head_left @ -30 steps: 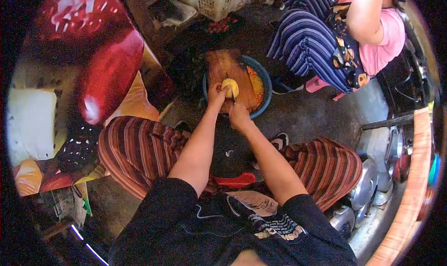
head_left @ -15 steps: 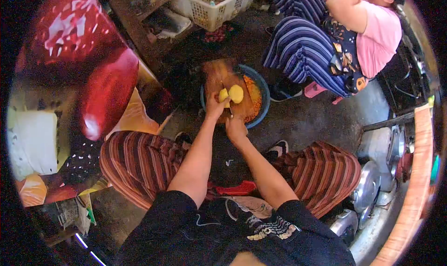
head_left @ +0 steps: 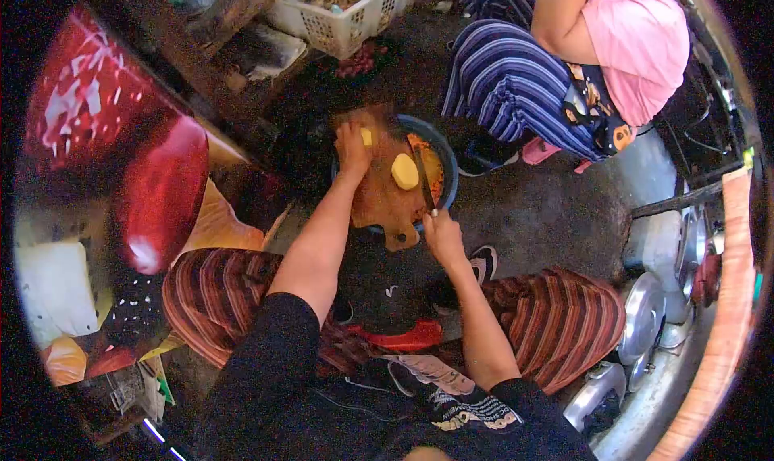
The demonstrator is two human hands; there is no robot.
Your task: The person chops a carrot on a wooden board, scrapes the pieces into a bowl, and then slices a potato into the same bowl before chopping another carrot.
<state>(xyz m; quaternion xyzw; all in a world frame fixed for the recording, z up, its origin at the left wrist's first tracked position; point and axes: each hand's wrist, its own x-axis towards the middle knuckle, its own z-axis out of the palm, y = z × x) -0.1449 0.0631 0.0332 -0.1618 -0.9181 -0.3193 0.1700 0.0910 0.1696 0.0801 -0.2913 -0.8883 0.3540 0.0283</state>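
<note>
A wooden cutting board (head_left: 376, 196) lies across a blue basin (head_left: 451, 148) that holds small orange pieces (head_left: 438, 188). On the board rests a peeled yellow potato piece (head_left: 405, 171) with its flat cut face showing. My left hand (head_left: 351, 150) is at the board's far left part, its fingers closed round another yellow potato piece (head_left: 367, 137), partly hidden. At the board's near right edge, my right hand (head_left: 444, 235) grips a knife (head_left: 423, 173). The dark blade points away from me, just right of the potato piece on the board.
Another person in a pink shirt (head_left: 637, 37) and striped trousers (head_left: 516, 82) sits at the upper right. A white plastic basket (head_left: 351, 29) stands at the back. Metal pot lids (head_left: 642, 316) are at the right. A red printed sheet (head_left: 161, 195) hangs at the left.
My left hand has moved left and away with one potato piece, leaving the other on the board. My right hand and the knife have shifted right, off the potato.
</note>
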